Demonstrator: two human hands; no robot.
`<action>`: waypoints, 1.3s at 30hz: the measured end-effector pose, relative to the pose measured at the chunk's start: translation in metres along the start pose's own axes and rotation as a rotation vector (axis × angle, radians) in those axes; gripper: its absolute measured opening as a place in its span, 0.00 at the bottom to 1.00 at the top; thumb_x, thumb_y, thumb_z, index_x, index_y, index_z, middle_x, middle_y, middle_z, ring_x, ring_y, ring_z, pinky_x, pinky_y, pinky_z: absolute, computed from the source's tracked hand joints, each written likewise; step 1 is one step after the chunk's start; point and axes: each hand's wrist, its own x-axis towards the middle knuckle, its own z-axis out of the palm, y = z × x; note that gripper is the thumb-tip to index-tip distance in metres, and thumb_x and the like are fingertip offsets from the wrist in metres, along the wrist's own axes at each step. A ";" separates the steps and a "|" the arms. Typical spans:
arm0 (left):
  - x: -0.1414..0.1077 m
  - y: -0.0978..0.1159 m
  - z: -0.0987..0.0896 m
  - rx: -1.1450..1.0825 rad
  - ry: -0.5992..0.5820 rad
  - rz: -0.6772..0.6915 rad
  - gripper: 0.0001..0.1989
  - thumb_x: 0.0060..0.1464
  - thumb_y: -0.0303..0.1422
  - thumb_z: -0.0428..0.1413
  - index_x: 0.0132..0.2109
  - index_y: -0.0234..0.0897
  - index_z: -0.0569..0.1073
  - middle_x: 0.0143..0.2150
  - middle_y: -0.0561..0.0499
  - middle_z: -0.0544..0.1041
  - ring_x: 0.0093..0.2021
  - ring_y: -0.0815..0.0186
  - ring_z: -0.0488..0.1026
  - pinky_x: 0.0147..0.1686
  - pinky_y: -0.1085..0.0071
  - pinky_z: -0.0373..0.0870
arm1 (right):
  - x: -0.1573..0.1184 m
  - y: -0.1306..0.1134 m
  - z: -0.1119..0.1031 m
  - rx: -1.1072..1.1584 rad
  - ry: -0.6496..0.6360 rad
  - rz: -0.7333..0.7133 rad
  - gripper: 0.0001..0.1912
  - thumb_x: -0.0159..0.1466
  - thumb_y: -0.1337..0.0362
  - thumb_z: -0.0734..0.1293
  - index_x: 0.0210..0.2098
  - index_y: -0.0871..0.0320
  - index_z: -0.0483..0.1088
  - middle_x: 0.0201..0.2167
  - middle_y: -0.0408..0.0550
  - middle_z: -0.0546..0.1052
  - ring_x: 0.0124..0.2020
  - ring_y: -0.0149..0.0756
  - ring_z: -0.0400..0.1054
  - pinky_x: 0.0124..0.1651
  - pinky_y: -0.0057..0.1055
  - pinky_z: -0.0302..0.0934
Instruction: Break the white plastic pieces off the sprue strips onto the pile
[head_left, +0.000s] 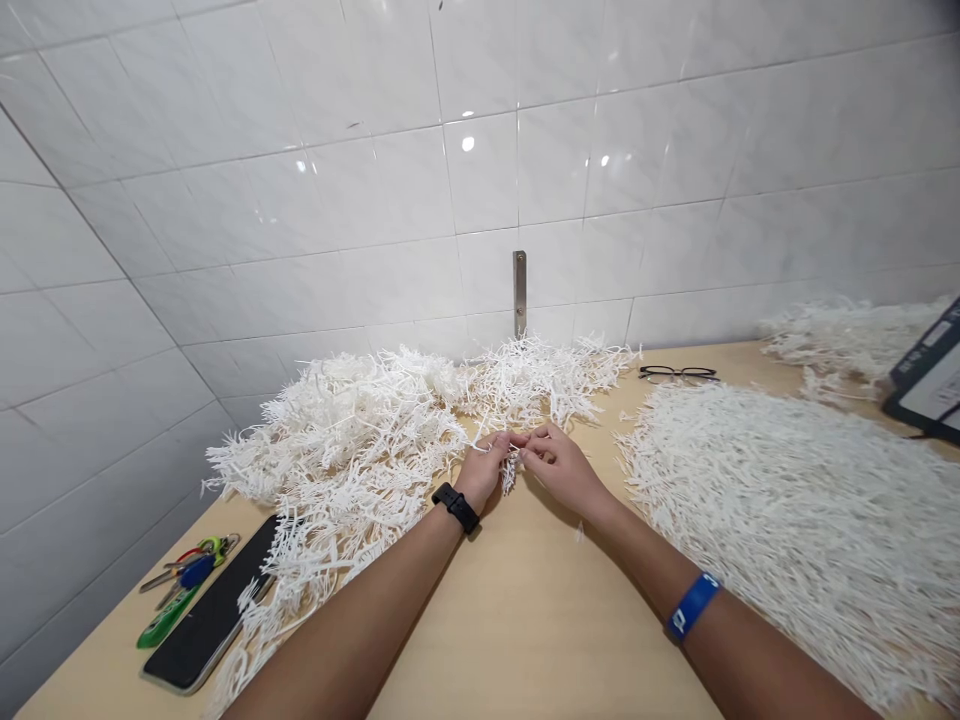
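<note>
A tangled heap of thin, branched white strips (pixel 360 430) lies on the pale wood-toned counter (pixel 510 620). Just right of that heap, a small branched white piece (pixel 509 474) hangs between the person's hands. The left hand (pixel 484 470), below a black wristwatch (pixel 456 508), has its fingers closed on the piece; the right hand (pixel 556 464) pinches it with narrowed fingertips. A black, flat smartphone (pixel 217 610) rests at the heap's near left edge, partly covered by strips. Well right of the heap spreads a broad mound of short, loose white pieces (pixel 787 520), with black-framed eyeglasses (pixel 679 373) just beyond.
</note>
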 end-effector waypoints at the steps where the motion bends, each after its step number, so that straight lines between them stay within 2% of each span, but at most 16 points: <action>1: 0.000 -0.001 0.000 -0.028 0.009 -0.013 0.19 0.50 0.48 0.59 0.34 0.33 0.77 0.35 0.46 0.79 0.34 0.64 0.72 0.41 0.67 0.67 | 0.000 -0.001 0.000 0.004 -0.002 0.004 0.12 0.59 0.61 0.62 0.21 0.57 0.71 0.33 0.46 0.65 0.37 0.36 0.64 0.40 0.33 0.58; 4: 0.001 -0.006 -0.001 -0.097 0.033 -0.029 0.18 0.50 0.46 0.59 0.32 0.32 0.76 0.28 0.49 0.76 0.29 0.68 0.70 0.35 0.71 0.65 | 0.001 -0.003 0.001 0.023 0.000 0.006 0.12 0.58 0.61 0.62 0.22 0.57 0.72 0.32 0.45 0.63 0.37 0.36 0.63 0.41 0.34 0.58; 7: 0.006 -0.008 -0.003 -0.129 0.064 -0.024 0.15 0.51 0.42 0.60 0.30 0.32 0.75 0.26 0.50 0.75 0.27 0.71 0.68 0.33 0.73 0.65 | 0.001 -0.005 0.001 0.038 0.005 -0.013 0.12 0.57 0.62 0.62 0.21 0.57 0.71 0.31 0.44 0.62 0.36 0.36 0.62 0.40 0.34 0.58; 11: 0.017 -0.006 -0.012 -0.349 0.278 -0.135 0.14 0.56 0.39 0.55 0.28 0.33 0.69 0.26 0.49 0.76 0.29 0.68 0.73 0.39 0.68 0.70 | -0.002 -0.004 -0.001 0.056 -0.059 -0.062 0.13 0.57 0.65 0.61 0.17 0.57 0.64 0.31 0.45 0.63 0.34 0.34 0.62 0.37 0.32 0.57; 13: 0.021 -0.005 -0.016 -0.372 0.310 -0.163 0.15 0.58 0.41 0.54 0.31 0.32 0.70 0.28 0.46 0.77 0.32 0.65 0.76 0.41 0.66 0.71 | -0.004 -0.004 -0.001 0.067 -0.088 -0.093 0.14 0.58 0.65 0.60 0.18 0.57 0.66 0.32 0.45 0.65 0.35 0.34 0.63 0.37 0.32 0.58; 17: 0.020 -0.008 -0.015 -0.310 0.160 -0.082 0.16 0.53 0.44 0.58 0.37 0.32 0.72 0.37 0.41 0.80 0.39 0.60 0.77 0.43 0.64 0.71 | -0.004 -0.005 0.001 0.069 -0.097 -0.119 0.12 0.61 0.61 0.61 0.25 0.56 0.73 0.39 0.49 0.70 0.42 0.38 0.66 0.41 0.33 0.61; 19: 0.017 -0.009 -0.013 -0.301 0.105 -0.054 0.17 0.51 0.44 0.59 0.39 0.32 0.74 0.41 0.41 0.79 0.41 0.60 0.76 0.45 0.63 0.70 | -0.003 -0.005 0.002 0.067 -0.097 -0.108 0.13 0.62 0.58 0.61 0.28 0.56 0.75 0.41 0.50 0.71 0.42 0.39 0.66 0.42 0.33 0.61; 23: 0.013 -0.008 -0.012 -0.248 0.047 -0.049 0.19 0.52 0.44 0.58 0.42 0.32 0.77 0.45 0.40 0.78 0.45 0.59 0.75 0.50 0.62 0.68 | -0.001 -0.001 -0.001 0.045 -0.018 -0.062 0.19 0.65 0.53 0.58 0.27 0.56 0.73 0.36 0.50 0.74 0.40 0.39 0.67 0.45 0.36 0.60; 27: 0.012 -0.008 -0.011 -0.133 -0.049 -0.032 0.18 0.54 0.43 0.57 0.46 0.35 0.78 0.52 0.42 0.76 0.55 0.56 0.71 0.58 0.58 0.61 | -0.001 0.000 -0.003 0.008 0.068 0.011 0.16 0.63 0.52 0.61 0.34 0.55 0.73 0.36 0.49 0.74 0.37 0.39 0.67 0.43 0.36 0.60; 30: 0.010 -0.007 -0.009 -0.033 -0.133 -0.002 0.18 0.55 0.42 0.56 0.48 0.36 0.78 0.55 0.43 0.74 0.58 0.55 0.67 0.60 0.57 0.58 | -0.001 -0.002 -0.003 -0.009 0.124 0.047 0.15 0.61 0.50 0.63 0.34 0.55 0.72 0.35 0.48 0.73 0.34 0.37 0.65 0.39 0.36 0.61; 36: 0.004 0.002 -0.005 0.066 -0.152 0.001 0.20 0.57 0.43 0.52 0.50 0.38 0.76 0.57 0.45 0.73 0.60 0.56 0.66 0.62 0.57 0.57 | -0.002 -0.006 -0.004 -0.010 0.219 0.064 0.17 0.58 0.52 0.66 0.42 0.54 0.69 0.41 0.48 0.71 0.38 0.39 0.64 0.40 0.36 0.62; 39: 0.003 0.005 -0.005 0.082 -0.169 0.007 0.21 0.57 0.44 0.53 0.51 0.37 0.76 0.57 0.44 0.73 0.60 0.56 0.66 0.62 0.58 0.57 | -0.002 -0.006 -0.003 0.001 0.171 0.020 0.12 0.59 0.53 0.65 0.35 0.54 0.71 0.40 0.49 0.70 0.40 0.39 0.66 0.42 0.36 0.62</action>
